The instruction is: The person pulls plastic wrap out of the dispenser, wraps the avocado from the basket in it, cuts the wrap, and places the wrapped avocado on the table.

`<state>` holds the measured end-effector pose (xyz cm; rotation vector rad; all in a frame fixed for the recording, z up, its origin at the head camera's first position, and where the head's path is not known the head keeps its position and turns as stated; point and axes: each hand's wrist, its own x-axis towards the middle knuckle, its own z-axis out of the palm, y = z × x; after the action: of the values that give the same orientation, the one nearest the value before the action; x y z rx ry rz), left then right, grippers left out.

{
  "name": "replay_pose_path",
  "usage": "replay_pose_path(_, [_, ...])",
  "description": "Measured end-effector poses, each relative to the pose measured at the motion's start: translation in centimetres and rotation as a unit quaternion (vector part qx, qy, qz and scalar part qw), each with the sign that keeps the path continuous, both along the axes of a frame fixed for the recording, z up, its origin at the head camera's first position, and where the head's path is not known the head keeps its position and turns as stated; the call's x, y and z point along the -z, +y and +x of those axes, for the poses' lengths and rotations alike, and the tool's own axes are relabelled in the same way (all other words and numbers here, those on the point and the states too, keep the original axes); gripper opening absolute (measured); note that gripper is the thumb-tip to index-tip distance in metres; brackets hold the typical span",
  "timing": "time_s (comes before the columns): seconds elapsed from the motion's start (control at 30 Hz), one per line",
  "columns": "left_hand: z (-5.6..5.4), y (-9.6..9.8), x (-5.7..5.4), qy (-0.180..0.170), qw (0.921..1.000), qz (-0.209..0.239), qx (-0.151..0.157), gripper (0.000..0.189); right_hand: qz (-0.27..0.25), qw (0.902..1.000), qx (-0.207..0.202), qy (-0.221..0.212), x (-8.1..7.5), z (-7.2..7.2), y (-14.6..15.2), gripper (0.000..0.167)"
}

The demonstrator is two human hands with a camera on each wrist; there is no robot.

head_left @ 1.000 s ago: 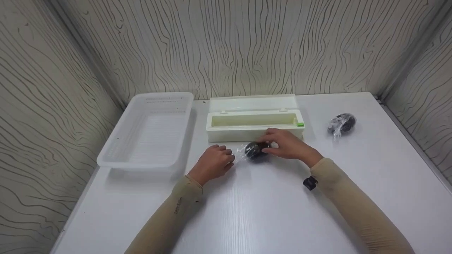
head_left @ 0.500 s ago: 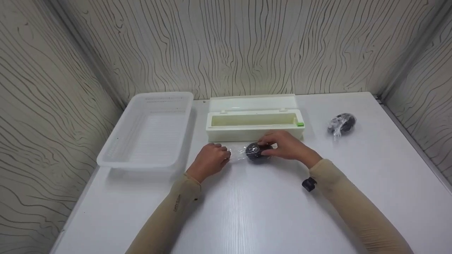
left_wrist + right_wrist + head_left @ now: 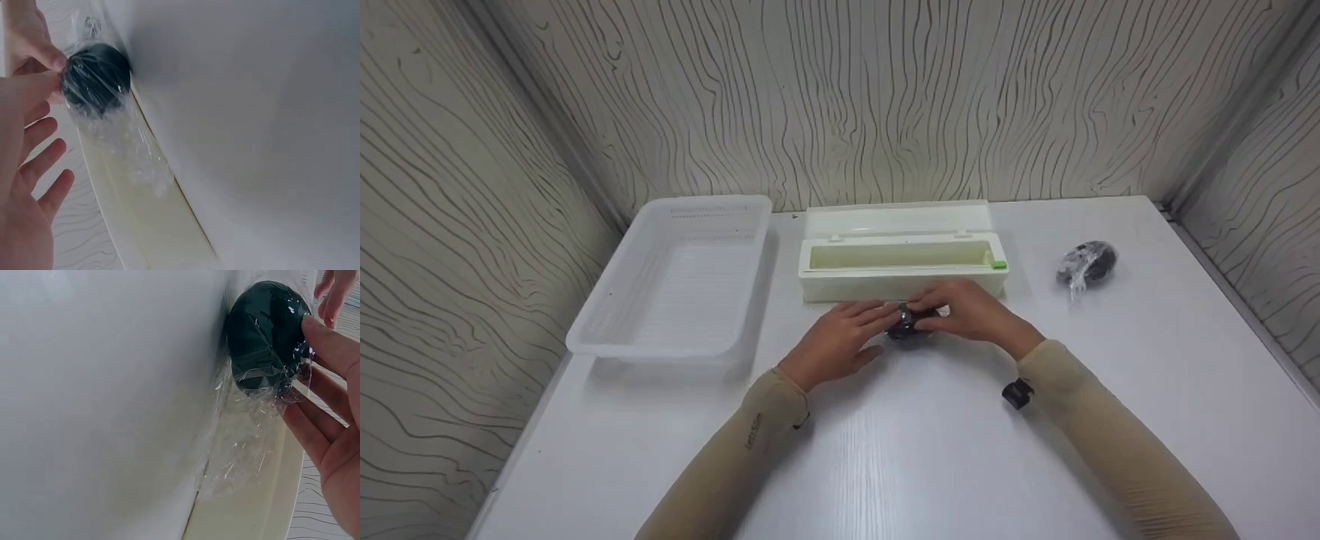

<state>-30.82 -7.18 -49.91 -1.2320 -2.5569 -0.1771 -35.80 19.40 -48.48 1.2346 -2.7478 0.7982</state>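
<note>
A dark, smooth oval thing (image 3: 267,337), loosely wrapped in clear plastic film (image 3: 239,450), sits on the table in front of the long white box. My right hand (image 3: 967,311) pinches its right end between thumb and fingers. From the left, my left hand (image 3: 840,341) reaches over with fingers mostly straight, fingertips at the thing's left side. In the left wrist view one of its digits meets the wrapped thing (image 3: 97,79), while its other fingers spread apart below. Loose film (image 3: 135,152) trails off the end of the thing.
The white box (image 3: 870,286) has its lid (image 3: 896,219) raised and a green slider (image 3: 998,265) on its front edge. A translucent white basket (image 3: 660,351) stands at left. Another film-wrapped dark thing (image 3: 1099,262) lies at right. Patterned walls (image 3: 885,97) enclose the table (image 3: 885,450).
My left hand has gone from curled at the film, left of the dark thing, to straighter fingers reaching right onto it. My right hand stays at its right end.
</note>
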Motion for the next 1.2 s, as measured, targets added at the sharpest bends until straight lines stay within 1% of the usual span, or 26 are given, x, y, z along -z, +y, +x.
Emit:
replay_pose_path(0.07, [0.0,0.3,0.1,-0.003,0.9998,-0.018,0.003,0.057,0.001,1.0000,0.000,0.004,0.0,0.0,0.0,0.032])
replay_pose_path(0.13, [0.0,0.5,0.1,-0.009,0.9994,-0.032,-0.001,0.057,0.003,1.0000,-0.002,0.009,0.0,0.0,0.0,0.031])
replay_pose_path(0.23, [-0.1,0.7,0.2,-0.017,0.9991,-0.039,-0.005,0.056,0.004,0.9999,0.000,0.011,0.0,0.0,0.1,0.031])
replay_pose_path(0.53, [-0.4,0.7,0.2,-0.020,0.9991,-0.036,-0.005,0.051,-0.004,0.9999,-0.012,0.007,-0.1,0.1,0.2,0.030])
replay_pose_path(0.8, [-0.8,0.7,0.6,-0.026,0.9992,-0.020,-0.022,0.062,-0.021,0.9993,-0.032,-0.002,-0.3,0.1,0.8,0.020])
replay_pose_path(0.87, [-0.8,0.7,0.7,-0.027,0.9993,-0.018,-0.021,0.063,-0.027,0.9987,-0.038,-0.019,-0.2,0.1,1.0,0.019])
replay_pose_path(0.97, [-0.9,0.7,0.8,-0.023,0.9993,-0.021,-0.018,0.062,-0.043,0.9963,-0.050,-0.056,0.0,0.2,1.4,0.025])
replay_pose_path(1.07, [-1.0,0.8,0.7,-0.021,0.9994,-0.020,-0.018,0.060,-0.064,0.9914,-0.061,-0.097,0.2,0.3,1.8,0.031])
replay_pose_path(1.2, [-0.9,0.9,0.5,-0.026,0.9992,-0.017,-0.024,0.058,-0.086,0.9851,-0.069,-0.132,0.4,0.4,2.3,0.034])
